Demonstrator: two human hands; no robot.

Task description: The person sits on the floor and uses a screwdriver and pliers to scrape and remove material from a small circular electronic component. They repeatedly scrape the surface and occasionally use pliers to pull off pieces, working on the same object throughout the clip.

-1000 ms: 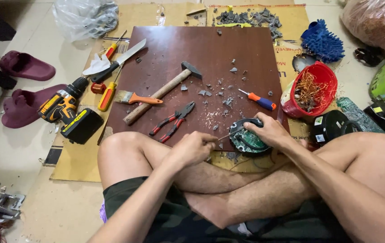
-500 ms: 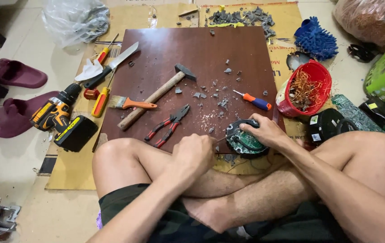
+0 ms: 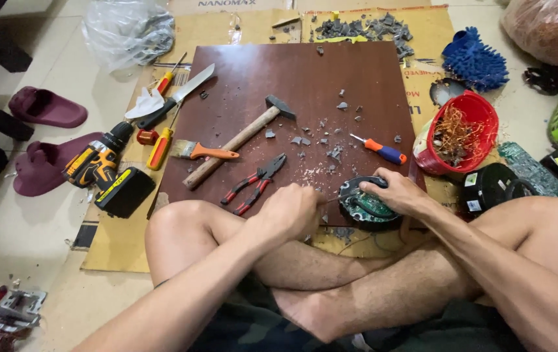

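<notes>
Seated cross-legged on the floor. Right hand clasped over a round black casing with green circuit board, at the near edge of a dark brown wooden board. Left hand fisted around a thin metal tool touching the casing. Red-handled pliers just beside.

Thin tool mostly hidden in left hand

A dark reddish-brown board lay on tan cardboard, scattered with grey chips. On it were red-handled pliers, an orange-handled brush and an orange-and-blue screwdriver. A red bowl sat right, a blue mitt far right, maroon slippers left, camouflage shorts near.
</notes>
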